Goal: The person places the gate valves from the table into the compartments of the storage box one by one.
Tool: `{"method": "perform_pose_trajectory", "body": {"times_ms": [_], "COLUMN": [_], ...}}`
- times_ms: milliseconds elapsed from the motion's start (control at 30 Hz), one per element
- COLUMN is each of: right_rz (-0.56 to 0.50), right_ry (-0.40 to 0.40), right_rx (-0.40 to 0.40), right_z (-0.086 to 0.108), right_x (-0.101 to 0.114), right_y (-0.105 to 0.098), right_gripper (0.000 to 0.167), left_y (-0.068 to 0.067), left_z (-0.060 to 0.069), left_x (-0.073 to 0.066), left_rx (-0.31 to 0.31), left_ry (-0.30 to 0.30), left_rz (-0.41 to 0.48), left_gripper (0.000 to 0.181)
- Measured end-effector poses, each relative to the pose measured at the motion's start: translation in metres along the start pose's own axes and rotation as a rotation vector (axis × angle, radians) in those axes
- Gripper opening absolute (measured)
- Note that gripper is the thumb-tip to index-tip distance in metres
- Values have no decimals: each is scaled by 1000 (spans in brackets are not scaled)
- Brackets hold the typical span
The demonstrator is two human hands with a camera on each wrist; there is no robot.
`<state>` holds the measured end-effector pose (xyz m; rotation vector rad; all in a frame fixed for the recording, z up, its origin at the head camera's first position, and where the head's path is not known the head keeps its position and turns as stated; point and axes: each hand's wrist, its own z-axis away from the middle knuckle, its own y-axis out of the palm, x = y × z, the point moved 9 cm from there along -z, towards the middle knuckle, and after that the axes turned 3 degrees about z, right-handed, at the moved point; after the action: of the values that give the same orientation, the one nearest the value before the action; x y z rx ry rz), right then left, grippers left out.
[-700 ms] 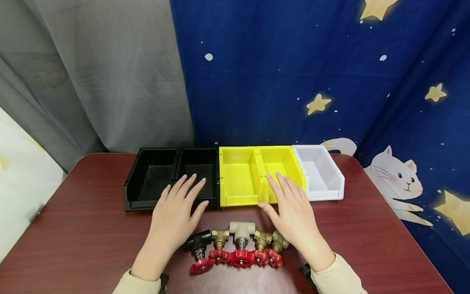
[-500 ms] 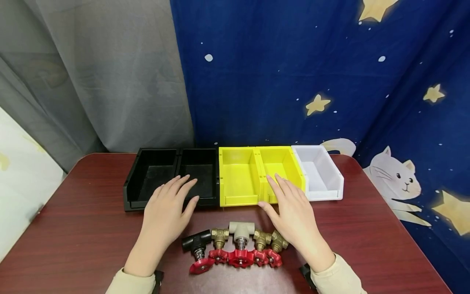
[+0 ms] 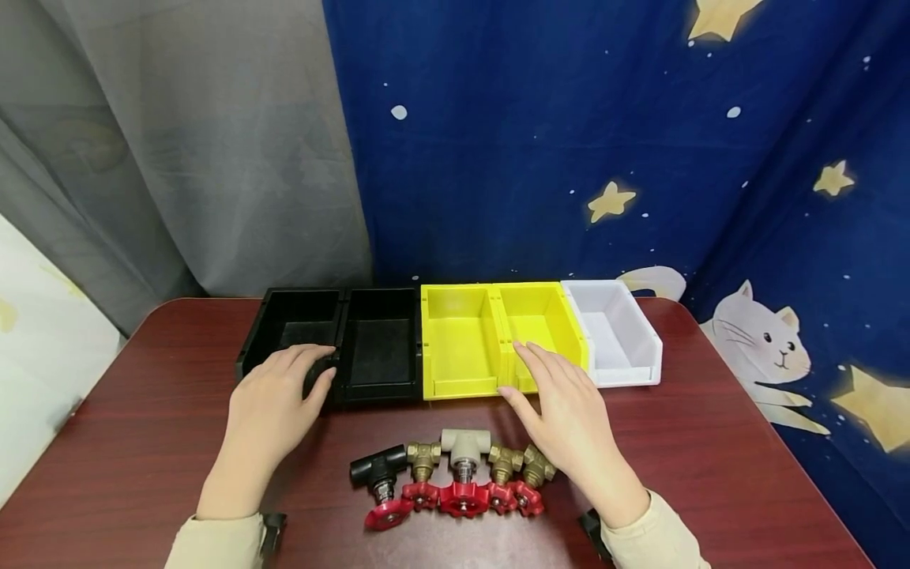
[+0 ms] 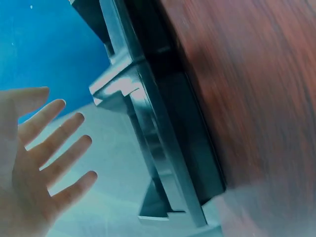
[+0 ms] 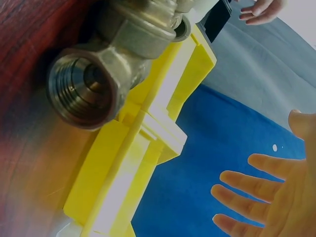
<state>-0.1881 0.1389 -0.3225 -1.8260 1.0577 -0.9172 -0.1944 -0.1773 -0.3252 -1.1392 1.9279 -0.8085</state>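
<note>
My left hand (image 3: 273, 411) is held over the front of the left black bin (image 3: 245, 359), its fingers spread and relaxed; in the left wrist view the hand (image 4: 47, 163) is apart from the black bin front (image 4: 163, 148). My right hand (image 3: 565, 423) hovers before the right yellow bin (image 3: 536, 328), fingers extended and holding nothing. Between the wrists lies a row of valves with red handwheels: a black one (image 3: 379, 468), a brass one (image 3: 423, 457), a grey one (image 3: 465, 447) and two more brass ones (image 3: 505, 461) (image 3: 538, 466). A threaded brass valve end (image 5: 84, 89) looms close in the right wrist view.
Along the back of the dark red table (image 3: 171, 411) the bins stand side by side: the second black bin (image 3: 380, 352), the left yellow bin (image 3: 462, 344) and a white bin (image 3: 618, 336). Grey and blue curtains (image 3: 498, 158) hang behind the table.
My left hand has moved left, from before the second black bin to the left black bin. My right hand stays nearly still. The valves and bins lie as before; the view shifts slightly.
</note>
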Motion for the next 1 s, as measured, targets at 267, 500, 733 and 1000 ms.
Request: {"method": "perform_pose_trajectory", "body": {"times_ms": [267,500,733,1000], "right_rz": [-8,-25,-19,-19], "right_ry": [-31,-52,-98,-122], "right_rx": [-35,-49,-34,-49], "right_z": [0,1,2,6], "right_x": [3,5,9,12], "right_y": [-4,-9,-10,-16], "right_gripper": [59,55,51,50], "left_y": [5,18,25,24], "left_z": [5,9,15,17], "left_x": [24,38,48,52], "left_rx": [128,283,334,333], "left_ry": [-84,-129,-147,-144], "left_rz": [33,34,40,37], "left_gripper": [31,32,28,23]}}
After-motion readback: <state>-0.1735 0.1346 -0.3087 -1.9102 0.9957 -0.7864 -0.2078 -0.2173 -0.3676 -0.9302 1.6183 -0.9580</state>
